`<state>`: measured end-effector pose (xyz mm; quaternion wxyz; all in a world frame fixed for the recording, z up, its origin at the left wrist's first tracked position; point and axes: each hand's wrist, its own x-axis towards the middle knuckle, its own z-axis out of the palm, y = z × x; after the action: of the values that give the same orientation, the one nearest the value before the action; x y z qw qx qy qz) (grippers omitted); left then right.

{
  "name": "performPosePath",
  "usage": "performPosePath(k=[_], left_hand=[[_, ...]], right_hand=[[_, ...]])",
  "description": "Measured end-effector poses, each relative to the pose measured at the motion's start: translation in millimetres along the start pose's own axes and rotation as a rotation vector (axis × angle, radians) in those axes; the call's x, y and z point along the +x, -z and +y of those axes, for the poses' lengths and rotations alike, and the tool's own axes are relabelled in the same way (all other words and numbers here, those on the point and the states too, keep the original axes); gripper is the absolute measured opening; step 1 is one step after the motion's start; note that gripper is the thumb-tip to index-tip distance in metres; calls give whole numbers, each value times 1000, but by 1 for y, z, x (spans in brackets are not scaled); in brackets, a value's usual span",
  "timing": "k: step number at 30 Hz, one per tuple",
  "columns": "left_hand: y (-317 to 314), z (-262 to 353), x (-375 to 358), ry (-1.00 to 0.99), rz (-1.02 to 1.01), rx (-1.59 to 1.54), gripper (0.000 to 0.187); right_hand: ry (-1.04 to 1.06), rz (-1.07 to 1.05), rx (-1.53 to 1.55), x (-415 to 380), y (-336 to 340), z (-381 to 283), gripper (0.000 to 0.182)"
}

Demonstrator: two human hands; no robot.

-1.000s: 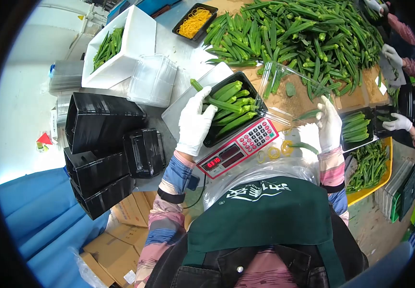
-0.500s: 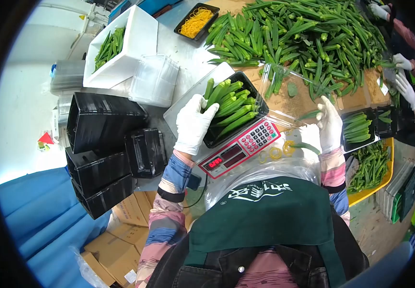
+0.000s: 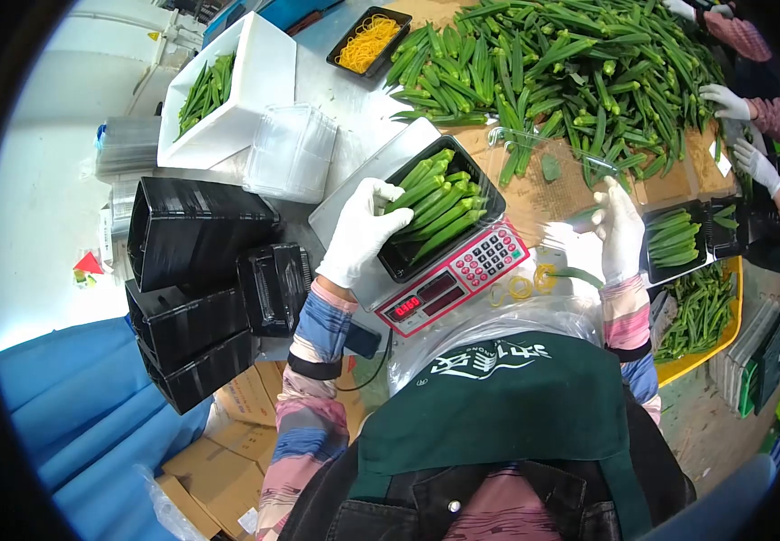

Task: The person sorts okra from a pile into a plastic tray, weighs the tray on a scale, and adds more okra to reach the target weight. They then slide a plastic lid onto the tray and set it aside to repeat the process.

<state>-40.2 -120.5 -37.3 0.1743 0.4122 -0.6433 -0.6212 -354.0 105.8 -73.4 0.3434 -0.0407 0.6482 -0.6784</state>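
A black tray [image 3: 474, 160] of okra [image 3: 444, 206] rests on a red-and-white digital scale [image 3: 448, 287] with a lit red display. My left hand [image 3: 360, 233], in a white glove, is at the tray's left side, its thumb and curled fingers around the ends of the pods. To the right of the scale, my gloved right hand [image 3: 620, 236] has its fingers bent at the edge of a clear plastic lid [image 3: 552, 167]. The lid is see-through and its outline is hard to follow. Yellow rubber bands [image 3: 522, 287] lie by the scale.
A large okra heap [image 3: 579, 72] covers the back of the table. Rubber bands fill a small tray [image 3: 365, 70]. Left are a white foam box [image 3: 268, 68], clear containers [image 3: 291, 153] and stacked black trays [image 3: 196, 230]. Another person's gloved hands [image 3: 757, 164] work at right, beyond a filled tray [image 3: 674, 242].
The pod standing up at my left fingertips now lies lower among the others, and that hand has shifted slightly. The lid tilts differently at my right hand. The scale's reading has changed.
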Motion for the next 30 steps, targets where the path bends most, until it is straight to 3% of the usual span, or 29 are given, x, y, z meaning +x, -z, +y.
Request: performPosePath(k=[4, 13, 16, 19, 22, 25, 30], left_hand=[[3, 13, -5, 184, -30, -141, 26], [-8, 18, -8, 201, 55, 127, 25], [-12, 14, -10, 36, 137, 401, 24], [-15, 15, -17, -256, 247, 814, 27], [-27, 39, -23, -475, 357, 1022, 29], [-29, 33, -18, -608, 283, 969, 29], [-56, 23, -16, -524, 249, 999, 31]], right_hand=[[124, 14, -78, 5, 3, -2, 47], [45, 2, -42, 3, -3, -2, 46], [49, 22, -42, 4, 0, -1, 45], [48, 19, -36, 4, 2, 0, 44], [47, 7, -29, 4, 3, 1, 44], [51, 0, -30, 4, 4, 2, 43], [46, 4, -41, 1, -1, 0, 42]])
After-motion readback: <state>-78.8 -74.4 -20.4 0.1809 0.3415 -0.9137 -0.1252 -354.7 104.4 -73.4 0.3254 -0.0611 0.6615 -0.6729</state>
